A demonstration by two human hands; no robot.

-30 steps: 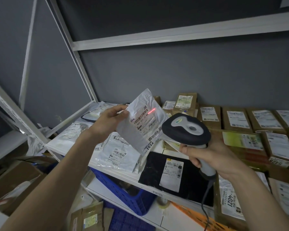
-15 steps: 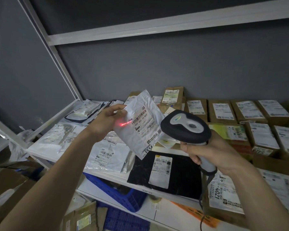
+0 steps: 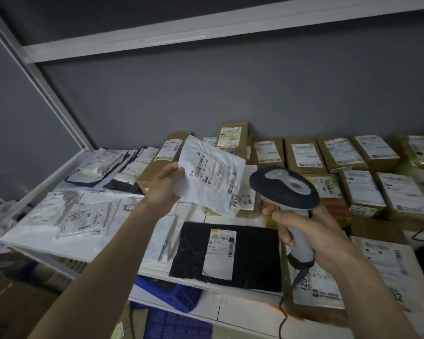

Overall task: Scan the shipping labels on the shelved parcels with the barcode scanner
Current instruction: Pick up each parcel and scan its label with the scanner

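Item 1: crumpled white plastic mailer pouch [image 3: 209, 174] with printed shipping label. I see it raised above the white metal shelf [image 3: 157, 265], pinched at its near-left edge by my left hand [image 3: 163, 189], thumb on the label face, fingers curled behind. Label turned toward the scanner.

Item 2: grey-and-black handheld corded barcode scanner [image 3: 285, 189]. My right hand [image 3: 311, 237] is wrapped round its grey handle, head aimed at the pouch, just right of the left hand.

Change noted: a second ago a red scan line lay on the label's barcode; half a second ago it had slid to the pouch's left edge beside my thumb; now I see no red line anywhere on the pouch. The pouch has also tipped further back, away from me. I judge the beam is off, so this parcel's read is probably over, though I see no confirmation that it registered.

Item 3: flat black plastic mailer [image 3: 227, 255] with white label, lying on the shelf below and between both hands. Likely the next candidate.

Item 4: row of brown cardboard boxes [image 3: 304, 155] with white labels, beyond the right hand. Clear and white bagged parcels [image 3: 83, 216] lie left of the left hand.

Status: many labels are left; the held pouch needs setting down first.
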